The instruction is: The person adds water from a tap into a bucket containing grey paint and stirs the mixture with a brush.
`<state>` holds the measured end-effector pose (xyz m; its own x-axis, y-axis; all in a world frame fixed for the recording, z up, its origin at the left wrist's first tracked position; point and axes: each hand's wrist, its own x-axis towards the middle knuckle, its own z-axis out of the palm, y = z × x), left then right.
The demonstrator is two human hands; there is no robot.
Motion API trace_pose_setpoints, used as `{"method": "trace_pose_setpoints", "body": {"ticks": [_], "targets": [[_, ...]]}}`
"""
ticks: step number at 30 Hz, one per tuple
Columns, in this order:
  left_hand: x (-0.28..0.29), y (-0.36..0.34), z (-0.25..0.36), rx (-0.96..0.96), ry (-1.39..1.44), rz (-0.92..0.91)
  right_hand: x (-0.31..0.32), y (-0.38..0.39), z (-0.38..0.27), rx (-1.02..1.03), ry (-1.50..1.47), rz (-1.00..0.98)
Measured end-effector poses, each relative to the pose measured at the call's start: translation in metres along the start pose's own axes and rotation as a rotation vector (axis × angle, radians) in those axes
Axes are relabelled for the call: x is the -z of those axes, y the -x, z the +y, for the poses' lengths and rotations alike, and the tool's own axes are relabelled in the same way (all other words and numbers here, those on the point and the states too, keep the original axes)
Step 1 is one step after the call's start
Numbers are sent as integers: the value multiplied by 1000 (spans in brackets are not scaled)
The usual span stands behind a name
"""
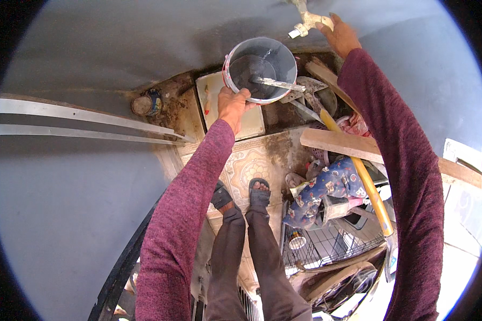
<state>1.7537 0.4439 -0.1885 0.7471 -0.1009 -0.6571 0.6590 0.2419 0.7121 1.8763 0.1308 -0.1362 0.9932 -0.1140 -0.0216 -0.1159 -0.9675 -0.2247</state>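
Observation:
My left hand (233, 108) grips the near-left rim of a round bucket (281, 53), with the thumb over the edge. The bucket is dark grey inside, and its outer side shows red and white. A flat pale stick (278, 83) leans in it, one end sticking out over the right rim. A little dark liquid seems to lie at the bottom. Up on the wall, to the right of the bucket, is a cream-coloured tap (307, 24). My right hand (341, 38) is closed around the tap's handle side. No stream of water shows at the spout.
Long metal strips (91, 119) lean in from the left. At right, a wooden beam (343, 144), a yellow pole (370, 195), a patterned blue cloth (326, 187) and a wire rack (326, 249) crowd together. A small dirty can (146, 102) stands by the wall. A pale tile (211, 85) lies below the bucket.

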Motion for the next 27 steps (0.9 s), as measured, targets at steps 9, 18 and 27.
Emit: {"method": "trace_pose_setpoints", "body": {"ticks": [9,18,27], "targets": [[6,3,1,-8,14,19,-2,132,-67,-343,-446,291],[12,11,-1,5,6,0,-8,165,-115,-542,-609,-281],[24,46,-19,21,-24,57,-18,201,-130,-299,-304,-77]]}}
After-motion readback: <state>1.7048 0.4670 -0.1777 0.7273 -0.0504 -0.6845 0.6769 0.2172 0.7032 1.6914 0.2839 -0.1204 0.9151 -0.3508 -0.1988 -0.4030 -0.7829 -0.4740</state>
